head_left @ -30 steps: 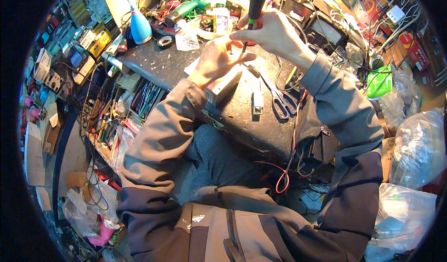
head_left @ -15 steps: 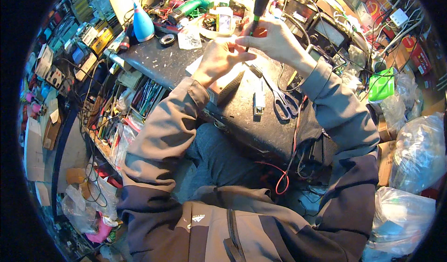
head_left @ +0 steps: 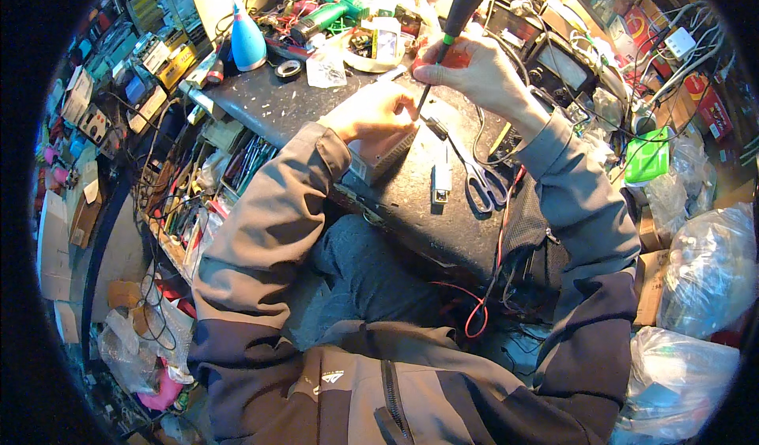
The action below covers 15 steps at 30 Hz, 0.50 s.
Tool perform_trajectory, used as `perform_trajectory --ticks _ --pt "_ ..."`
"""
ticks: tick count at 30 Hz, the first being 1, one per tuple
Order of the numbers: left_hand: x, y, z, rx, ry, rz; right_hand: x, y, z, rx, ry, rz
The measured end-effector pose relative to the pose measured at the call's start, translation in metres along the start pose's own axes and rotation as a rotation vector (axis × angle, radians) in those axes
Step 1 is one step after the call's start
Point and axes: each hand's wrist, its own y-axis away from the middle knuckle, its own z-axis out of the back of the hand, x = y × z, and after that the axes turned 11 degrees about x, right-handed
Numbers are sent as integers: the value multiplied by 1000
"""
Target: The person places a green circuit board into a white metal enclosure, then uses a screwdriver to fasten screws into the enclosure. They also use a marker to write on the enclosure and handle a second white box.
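Observation:
My right hand (head_left: pixel 478 69) is closed around a screwdriver (head_left: pixel 465 10) with a black and green handle. Its thin shaft slants down to the fingertips of my left hand (head_left: pixel 379 109). A red patch shows among the right fingers; I cannot tell what it is. My left fingers are curled together around the screwdriver's tip, and whatever they pinch is too small to make out. Under that hand sits a box with a slotted side (head_left: pixel 391 156). Scissors (head_left: pixel 484 186) with grey-blue handles and a small white and metal module (head_left: pixel 440 178) lie to its right.
A blue squeeze bottle (head_left: pixel 247 43), a roll of tape (head_left: pixel 288 69) and a small clear bag (head_left: pixel 326 67) stand or lie on the dark worktop (head_left: pixel 261 101). Red and black wires (head_left: pixel 496 267) hang over its right edge. Tools and cables crowd the back.
My right hand has drawn the screwdriver slightly to the right and tilted it more. The left hand has shifted down and left, apart from the right hand, over the box.

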Motion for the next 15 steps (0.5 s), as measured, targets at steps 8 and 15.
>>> perform_trajectory --ticks 8,15 --pt "4 -2 0 26 -31 37 19 9 1 27 -422 101" --pt "5 0 -4 -49 -70 -40 22 7 4 -7 -235 -27"
